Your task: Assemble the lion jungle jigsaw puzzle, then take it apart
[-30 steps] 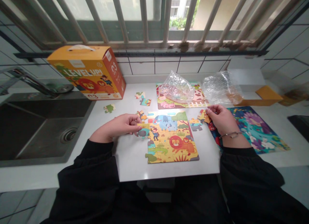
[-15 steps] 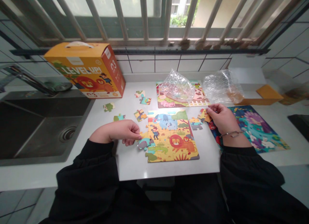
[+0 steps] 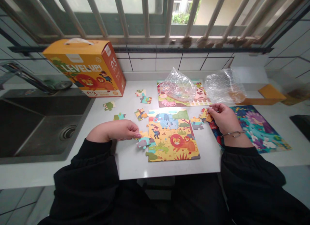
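A nearly square jigsaw of jungle animals (image 3: pixel 173 136) lies on the white counter (image 3: pixel 128 165), showing a lion, elephants and a crocodile. My left hand (image 3: pixel 116 129) pinches a grey and teal jigsaw piece (image 3: pixel 144 142) at the puzzle's left edge, against a yellow piece. My right hand (image 3: pixel 224 118) curls over an orange-yellow jigsaw piece (image 3: pixel 204 115) right of the puzzle. A grey and yellow piece (image 3: pixel 196 123) lies just below those fingers. Several loose pieces, such as a striped one (image 3: pixel 140 114), lie above and left of the puzzle.
An orange LEVEL UP! box (image 3: pixel 84 68) stands at the back left, beside a steel sink (image 3: pixel 41 124) and faucet (image 3: pixel 31 79). Clear plastic bags (image 3: pixel 178 86) lie on a farm puzzle (image 3: pixel 168 103). A purple-blue puzzle (image 3: pixel 256 129) lies at the right, under barred windows.
My left hand has moved down along the puzzle's left edge, carrying the grey and teal piece and uncovering loose pieces. My right hand has stayed nearly still. The view has tilted slightly.
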Action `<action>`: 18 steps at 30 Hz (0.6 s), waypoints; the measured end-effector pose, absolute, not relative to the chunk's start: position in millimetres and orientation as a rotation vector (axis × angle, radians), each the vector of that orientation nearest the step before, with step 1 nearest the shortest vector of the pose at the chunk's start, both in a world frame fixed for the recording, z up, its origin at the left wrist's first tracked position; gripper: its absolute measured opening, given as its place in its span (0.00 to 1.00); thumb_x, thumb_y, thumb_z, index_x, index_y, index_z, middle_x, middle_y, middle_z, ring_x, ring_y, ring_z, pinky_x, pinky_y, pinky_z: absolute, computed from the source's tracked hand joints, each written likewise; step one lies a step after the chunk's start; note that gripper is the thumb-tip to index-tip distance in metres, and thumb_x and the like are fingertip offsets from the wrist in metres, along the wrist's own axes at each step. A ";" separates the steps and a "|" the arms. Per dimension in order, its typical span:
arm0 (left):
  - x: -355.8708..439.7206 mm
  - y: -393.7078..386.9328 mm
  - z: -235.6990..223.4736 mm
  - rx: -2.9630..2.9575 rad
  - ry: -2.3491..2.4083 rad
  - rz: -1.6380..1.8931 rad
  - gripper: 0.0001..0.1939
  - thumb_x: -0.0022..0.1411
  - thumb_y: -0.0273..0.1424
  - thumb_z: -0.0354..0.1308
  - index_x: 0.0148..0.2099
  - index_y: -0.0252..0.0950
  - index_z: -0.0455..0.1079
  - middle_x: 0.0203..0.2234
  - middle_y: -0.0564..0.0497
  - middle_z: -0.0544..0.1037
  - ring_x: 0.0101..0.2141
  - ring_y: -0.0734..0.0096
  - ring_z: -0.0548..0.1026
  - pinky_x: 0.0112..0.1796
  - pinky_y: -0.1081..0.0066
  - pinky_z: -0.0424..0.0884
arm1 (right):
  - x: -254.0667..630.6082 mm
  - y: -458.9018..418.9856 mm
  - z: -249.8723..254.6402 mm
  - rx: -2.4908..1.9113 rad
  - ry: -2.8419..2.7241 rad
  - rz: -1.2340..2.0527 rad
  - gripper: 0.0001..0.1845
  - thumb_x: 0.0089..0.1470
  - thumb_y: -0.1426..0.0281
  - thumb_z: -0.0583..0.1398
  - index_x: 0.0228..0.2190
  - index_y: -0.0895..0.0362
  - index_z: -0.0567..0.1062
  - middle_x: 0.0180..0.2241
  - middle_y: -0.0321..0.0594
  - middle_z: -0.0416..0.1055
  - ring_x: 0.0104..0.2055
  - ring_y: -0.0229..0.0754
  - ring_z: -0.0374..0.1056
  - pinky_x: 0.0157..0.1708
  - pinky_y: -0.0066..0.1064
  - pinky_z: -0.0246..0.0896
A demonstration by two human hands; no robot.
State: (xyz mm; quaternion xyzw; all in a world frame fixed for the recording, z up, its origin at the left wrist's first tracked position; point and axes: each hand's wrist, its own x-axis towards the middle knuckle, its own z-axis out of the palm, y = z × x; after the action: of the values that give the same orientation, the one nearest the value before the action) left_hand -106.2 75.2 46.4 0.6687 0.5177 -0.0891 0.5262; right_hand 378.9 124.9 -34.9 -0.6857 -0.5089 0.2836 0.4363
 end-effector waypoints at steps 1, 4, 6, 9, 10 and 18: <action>-106.4 75.5 46.1 1.618 1.233 -0.220 0.27 0.59 0.57 0.70 0.25 0.43 0.69 0.20 0.54 0.64 0.22 0.67 0.59 0.27 0.65 0.54 | 378.9 124.8 -34.6 -1.702 -1.266 0.713 0.18 0.52 0.56 0.71 0.42 0.52 0.82 0.31 0.36 0.75 0.31 0.42 0.69 0.29 0.34 0.62; -107.3 75.9 45.4 1.659 1.230 -0.238 0.26 0.61 0.56 0.67 0.25 0.43 0.68 0.20 0.54 0.64 0.22 0.66 0.60 0.28 0.65 0.55 | 378.9 124.3 -34.2 -1.705 -1.276 0.713 0.18 0.52 0.56 0.72 0.42 0.52 0.82 0.31 0.34 0.74 0.30 0.42 0.67 0.29 0.34 0.62; -108.0 76.2 44.5 1.672 1.256 -0.253 0.25 0.61 0.56 0.67 0.25 0.43 0.69 0.20 0.54 0.64 0.23 0.66 0.61 0.28 0.65 0.55 | 378.5 123.8 -33.8 -1.709 -1.272 0.709 0.18 0.53 0.56 0.72 0.41 0.52 0.82 0.31 0.35 0.74 0.30 0.42 0.68 0.29 0.34 0.63; -108.6 76.8 42.4 1.670 1.328 -0.272 0.25 0.58 0.56 0.69 0.25 0.43 0.70 0.20 0.53 0.65 0.22 0.66 0.61 0.27 0.65 0.55 | 377.5 123.1 -32.7 -1.714 -1.264 0.707 0.17 0.53 0.57 0.72 0.41 0.52 0.82 0.31 0.36 0.75 0.31 0.43 0.68 0.30 0.34 0.64; -108.6 77.2 41.5 1.665 1.351 -0.272 0.25 0.57 0.56 0.69 0.25 0.43 0.71 0.20 0.53 0.66 0.22 0.66 0.61 0.27 0.64 0.55 | 377.3 122.9 -32.4 -1.716 -1.264 0.707 0.16 0.53 0.57 0.72 0.41 0.52 0.82 0.31 0.36 0.75 0.30 0.42 0.68 0.29 0.34 0.64; -106.3 80.4 38.4 1.676 1.455 -0.285 0.24 0.55 0.56 0.72 0.26 0.42 0.73 0.18 0.54 0.68 0.21 0.67 0.64 0.27 0.64 0.56 | 379.7 124.1 -32.0 -1.695 -1.268 0.725 0.18 0.51 0.57 0.74 0.40 0.53 0.82 0.30 0.34 0.73 0.29 0.40 0.66 0.27 0.32 0.64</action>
State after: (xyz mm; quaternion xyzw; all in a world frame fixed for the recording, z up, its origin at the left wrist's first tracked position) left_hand -106.3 80.4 38.4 0.6739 0.5848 -0.1145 0.4367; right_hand 379.7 124.1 -32.0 -0.6814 -0.5098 0.2917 0.4367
